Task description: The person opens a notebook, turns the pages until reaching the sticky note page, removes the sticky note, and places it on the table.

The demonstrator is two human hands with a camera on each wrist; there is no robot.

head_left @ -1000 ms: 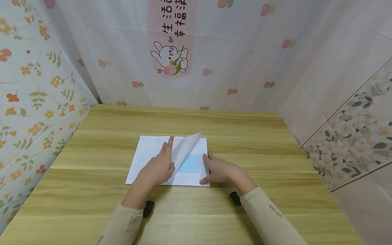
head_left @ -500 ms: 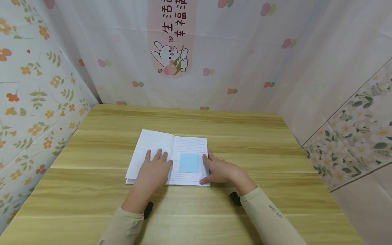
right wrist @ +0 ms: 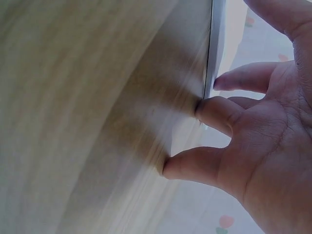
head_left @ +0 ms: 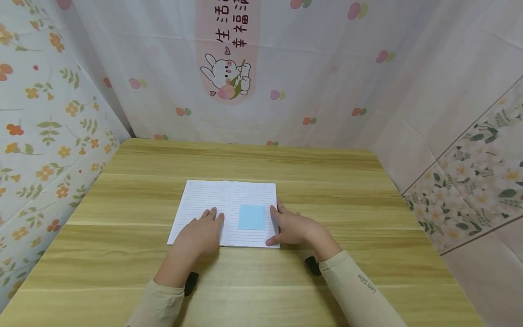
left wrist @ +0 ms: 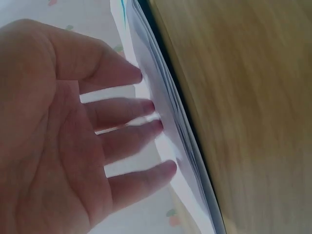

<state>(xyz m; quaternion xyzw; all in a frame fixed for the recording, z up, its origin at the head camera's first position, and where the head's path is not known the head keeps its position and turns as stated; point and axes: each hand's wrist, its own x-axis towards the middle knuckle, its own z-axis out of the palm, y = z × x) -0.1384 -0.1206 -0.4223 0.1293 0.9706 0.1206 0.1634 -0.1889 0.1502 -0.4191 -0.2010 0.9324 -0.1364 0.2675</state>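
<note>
An open lined notebook (head_left: 206, 194) lies flat on the wooden table in the head view. A pale blue square sticky note (head_left: 251, 217) is on its right page. My left hand (head_left: 200, 234) rests with fingertips on the lower part of the left page; the left wrist view shows its fingers (left wrist: 131, 139) spread and nearly straight against the paper, page edges below them. At the notebook's right edge is my right hand (head_left: 296, 227), thumb and index fingertips on the right page. Seen from the right wrist, its other fingers (right wrist: 195, 163) touch the edge and the tabletop.
The wooden table (head_left: 327, 181) stretches around the notebook on all sides. Patterned curtains (head_left: 310, 81) hang behind it and along both sides. Black wrist straps or mounts (head_left: 313, 265) sit under the beige sleeves (head_left: 359, 286).
My left hand has swept a loose page from right to left, uncovering the blue note. That page now lies flat, and the hand has drawn back slightly. The right hand has stayed put.
</note>
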